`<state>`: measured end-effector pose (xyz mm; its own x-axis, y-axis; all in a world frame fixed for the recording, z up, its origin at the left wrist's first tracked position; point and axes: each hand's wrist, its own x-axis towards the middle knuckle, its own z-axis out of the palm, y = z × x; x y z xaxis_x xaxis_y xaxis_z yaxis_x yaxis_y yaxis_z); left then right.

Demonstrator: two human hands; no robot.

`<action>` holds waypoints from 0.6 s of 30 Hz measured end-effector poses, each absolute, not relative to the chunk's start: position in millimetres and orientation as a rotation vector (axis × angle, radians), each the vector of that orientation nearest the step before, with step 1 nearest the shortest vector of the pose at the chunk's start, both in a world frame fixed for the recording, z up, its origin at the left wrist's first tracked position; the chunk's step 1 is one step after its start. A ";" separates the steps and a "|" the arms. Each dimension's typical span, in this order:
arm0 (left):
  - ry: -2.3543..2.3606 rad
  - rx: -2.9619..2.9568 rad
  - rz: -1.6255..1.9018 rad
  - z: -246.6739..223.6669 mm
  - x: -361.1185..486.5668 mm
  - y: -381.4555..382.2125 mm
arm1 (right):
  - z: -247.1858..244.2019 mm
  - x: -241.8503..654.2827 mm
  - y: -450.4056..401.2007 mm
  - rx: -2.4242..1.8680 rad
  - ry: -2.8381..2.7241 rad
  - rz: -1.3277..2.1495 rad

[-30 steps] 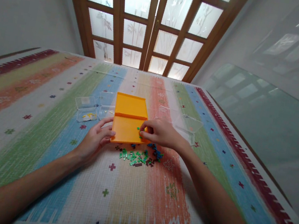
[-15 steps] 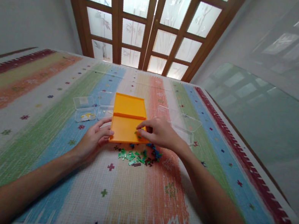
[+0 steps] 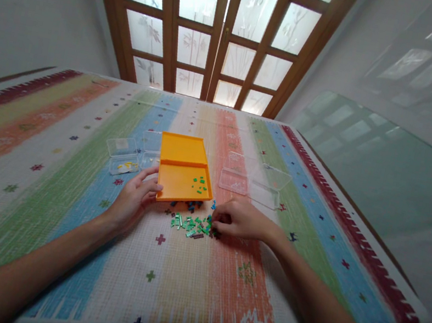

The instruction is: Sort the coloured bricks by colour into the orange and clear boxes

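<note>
My left hand [image 3: 132, 194] grips the near left side of an open orange plastic case [image 3: 173, 179], thumb over its rim. The case's lid [image 3: 185, 149] is folded back on the far side. Several small green building bricks [image 3: 201, 180] lie in the right part of its tray. Just in front of the case is a loose pile of small green bricks [image 3: 190, 225], with brown and dark blue ones among them. At the pile's right end is my right hand [image 3: 243, 219], its fingers pinched together low over the bricks. Whatever sits between those fingertips is hidden.
Left of the case stand two open clear plastic boxes, one with yellow and white pieces [image 3: 125, 168]. Two more clear boxes [image 3: 234, 181] stand to the right. A striped cloth [image 3: 79, 249] covers the table. Wooden glazed doors [image 3: 217, 33] rise behind it.
My right hand has moved from over the tray down to the right end of the pile, uncovering the green bricks in the case. The case has shifted slightly left.
</note>
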<state>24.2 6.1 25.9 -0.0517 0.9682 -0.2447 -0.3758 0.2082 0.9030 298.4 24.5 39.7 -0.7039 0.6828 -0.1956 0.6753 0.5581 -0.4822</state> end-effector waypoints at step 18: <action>1.104 0.725 1.257 27.1 24.2 6.7 | 38.9 292.1 18.1 -1.351 -2.784 0.681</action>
<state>24.2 6.7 27.1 -0.0522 0.9685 -0.2437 -0.3670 0.2083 0.9066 292.1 18.1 38.9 -0.6358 0.7437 -0.2066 0.7551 0.5439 -0.3661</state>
